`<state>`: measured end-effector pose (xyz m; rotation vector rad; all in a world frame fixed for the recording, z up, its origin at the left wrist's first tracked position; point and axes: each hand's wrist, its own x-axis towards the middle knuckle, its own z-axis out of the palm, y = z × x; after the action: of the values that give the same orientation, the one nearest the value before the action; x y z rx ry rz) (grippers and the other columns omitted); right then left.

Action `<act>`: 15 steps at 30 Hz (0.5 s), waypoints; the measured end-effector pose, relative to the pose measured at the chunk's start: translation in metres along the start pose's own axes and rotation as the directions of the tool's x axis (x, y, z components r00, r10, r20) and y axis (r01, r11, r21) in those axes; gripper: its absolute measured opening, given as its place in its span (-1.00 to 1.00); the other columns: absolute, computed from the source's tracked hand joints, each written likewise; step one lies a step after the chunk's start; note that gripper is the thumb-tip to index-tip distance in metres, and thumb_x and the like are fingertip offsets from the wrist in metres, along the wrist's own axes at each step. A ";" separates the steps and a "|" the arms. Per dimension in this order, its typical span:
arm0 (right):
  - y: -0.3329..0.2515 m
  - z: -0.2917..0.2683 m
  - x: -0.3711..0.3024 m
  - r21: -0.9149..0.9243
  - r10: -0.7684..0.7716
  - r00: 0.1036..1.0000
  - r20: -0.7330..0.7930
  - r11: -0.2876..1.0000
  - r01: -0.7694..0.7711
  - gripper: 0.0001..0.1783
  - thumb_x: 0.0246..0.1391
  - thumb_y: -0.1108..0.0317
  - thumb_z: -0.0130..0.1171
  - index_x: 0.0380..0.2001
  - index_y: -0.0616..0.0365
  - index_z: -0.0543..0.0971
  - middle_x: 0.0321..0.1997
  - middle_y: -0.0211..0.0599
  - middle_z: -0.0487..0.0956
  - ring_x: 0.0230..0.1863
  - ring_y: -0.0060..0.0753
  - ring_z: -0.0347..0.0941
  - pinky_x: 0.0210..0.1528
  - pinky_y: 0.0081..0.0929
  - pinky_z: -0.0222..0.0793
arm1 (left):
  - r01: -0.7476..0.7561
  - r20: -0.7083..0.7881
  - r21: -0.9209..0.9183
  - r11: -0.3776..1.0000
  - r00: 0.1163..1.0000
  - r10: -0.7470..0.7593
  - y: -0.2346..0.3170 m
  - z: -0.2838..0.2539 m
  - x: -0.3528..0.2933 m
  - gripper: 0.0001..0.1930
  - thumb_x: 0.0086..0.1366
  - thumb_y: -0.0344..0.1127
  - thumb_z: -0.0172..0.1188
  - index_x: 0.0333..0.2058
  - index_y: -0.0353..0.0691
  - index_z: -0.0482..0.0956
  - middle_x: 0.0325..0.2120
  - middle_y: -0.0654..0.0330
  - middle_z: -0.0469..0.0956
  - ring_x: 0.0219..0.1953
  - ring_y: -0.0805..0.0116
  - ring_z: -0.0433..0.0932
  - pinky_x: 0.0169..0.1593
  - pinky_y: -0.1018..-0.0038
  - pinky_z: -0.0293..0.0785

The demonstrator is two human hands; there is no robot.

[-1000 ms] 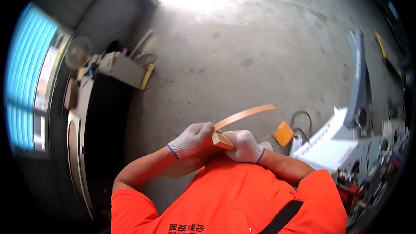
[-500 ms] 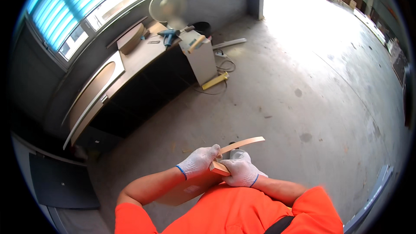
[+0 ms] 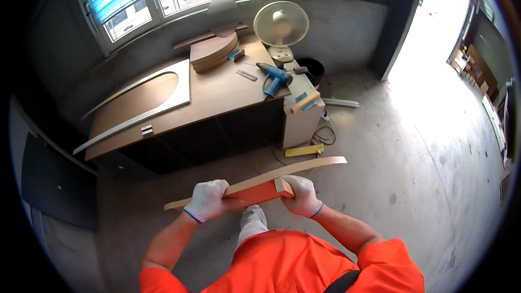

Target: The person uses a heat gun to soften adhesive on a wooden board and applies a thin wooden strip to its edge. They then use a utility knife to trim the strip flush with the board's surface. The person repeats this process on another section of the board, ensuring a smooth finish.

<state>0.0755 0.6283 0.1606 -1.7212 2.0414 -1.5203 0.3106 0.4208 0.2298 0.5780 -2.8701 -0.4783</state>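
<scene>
Two gloved hands are closed on one workpiece. The left hand [image 3: 207, 201], in a white knit glove with a blue cuff, is wrapped over the near end of a long, thin, pale wooden strip with a slight bow [image 3: 271, 176]; the fingers are curled shut around it. The right hand [image 3: 300, 195], gloved alike, is clamped with its fingers over the middle of the strip, where a short orange-faced block [image 3: 260, 192] is pressed against the strip's underside. The strip is held at waist level, over the grey concrete floor [image 3: 391, 184], its far end pointing right and away from the body.

Progress is judged as mid-way: strip and block are held together, but no tool is applied, and no finished result can be told from this view.

Outward, a brown wooden workbench [image 3: 217, 100] is seen ahead, well apart from the hands. On it lie a blue heat gun [image 3: 273, 76], a stack of rounded brown boards [image 3: 213, 53] and a pale panel with an oval cut-out [image 3: 144, 97]. A white desk fan [image 3: 280, 26] stands at the bench's far corner. A yellow bar [image 3: 304, 151] and a cable lie on the floor between bench and hands.
</scene>
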 end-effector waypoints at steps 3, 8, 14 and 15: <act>0.063 0.043 0.087 -0.102 0.009 1.000 0.021 0.995 -0.007 -0.55 -0.09 0.39 0.41 -0.04 0.11 0.68 -0.11 -0.03 0.74 -0.04 0.22 0.67 0.01 0.04 0.61 | -0.028 -0.126 0.093 0.995 0.991 0.040 -0.065 -0.005 0.071 -0.46 0.13 0.23 0.55 -0.48 -0.14 0.57 -0.49 0.06 0.63 -0.37 -0.04 0.71 -0.29 0.10 0.62; 0.130 0.105 0.231 -0.301 -0.119 0.992 -0.043 0.948 0.101 -0.60 -0.01 0.28 0.45 -0.07 0.10 0.65 -0.14 -0.02 0.68 -0.03 0.24 0.61 0.06 0.09 0.54 | 0.006 -0.150 0.261 0.965 0.988 0.035 -0.176 -0.021 0.189 -0.55 0.11 0.05 0.58 -0.44 -0.14 0.54 -0.47 0.10 0.61 -0.35 -0.01 0.70 -0.30 0.10 0.61; 0.228 0.153 0.367 -0.219 0.191 0.977 0.096 0.961 -0.167 -0.61 0.18 0.13 0.39 -0.06 0.13 0.59 -0.10 0.05 0.69 -0.13 0.26 0.67 -0.05 0.11 0.58 | 0.086 -0.102 0.258 0.962 0.993 -0.062 -0.281 0.002 0.331 -0.63 0.19 -0.03 0.54 -0.36 -0.17 0.61 -0.37 0.06 0.67 -0.24 -0.03 0.72 -0.13 0.08 0.64; 0.248 0.161 0.384 -0.219 0.211 0.970 0.117 0.959 -0.182 -0.60 0.19 0.12 0.38 -0.04 0.12 0.58 -0.09 0.06 0.69 -0.13 0.27 0.67 -0.05 0.11 0.58 | 0.105 -0.078 0.265 0.958 0.993 -0.087 -0.295 0.007 0.352 -0.64 0.21 -0.03 0.53 -0.32 -0.17 0.63 -0.34 0.05 0.68 -0.22 -0.02 0.73 -0.11 0.08 0.64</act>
<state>-0.1467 0.2013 0.1014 -1.5771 2.2849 -1.1328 0.0909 0.0238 0.1598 0.7637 -2.8734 -0.0773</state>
